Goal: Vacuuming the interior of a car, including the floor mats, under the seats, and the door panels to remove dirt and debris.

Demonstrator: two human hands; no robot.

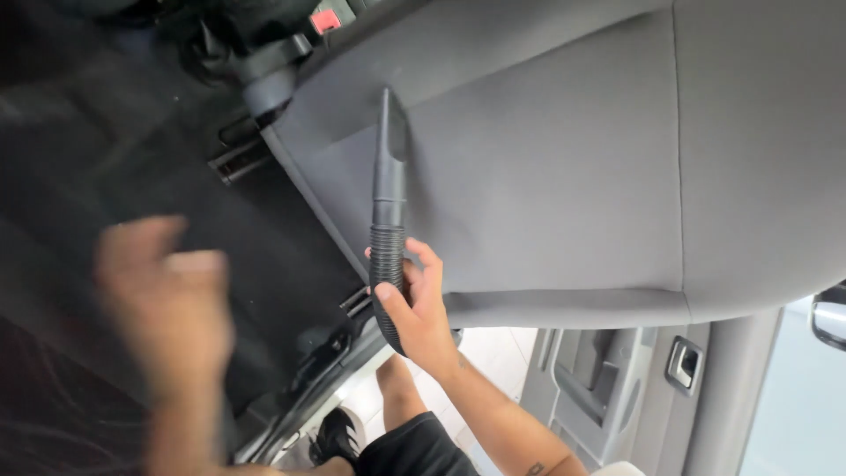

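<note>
Two hands show in the view, with one black vacuum nozzle (389, 163), one ribbed black hose (386, 273) and one grey fabric car seat (564, 167). The right hand (419, 308) is wrapped around the hose just below the point where it joins the nozzle, thumb across the front and fingers curled behind. The left hand (167, 300) is raised over the dark floor carpet (106, 159) and too blurred to tell whether it is spread or curled; it holds nothing that can be made out. One red seat-belt buckle (326, 19) sits at the top edge, beside the seat. One grey door panel (608, 379) with a chrome door handle (684, 363) lies below the cushion. The setting is a car interior with a door open to bright pale ground. The nozzle lies on the seat cushion near its left edge, long axis running almost straight up the frame, slanted tip pointing toward the top.
</note>
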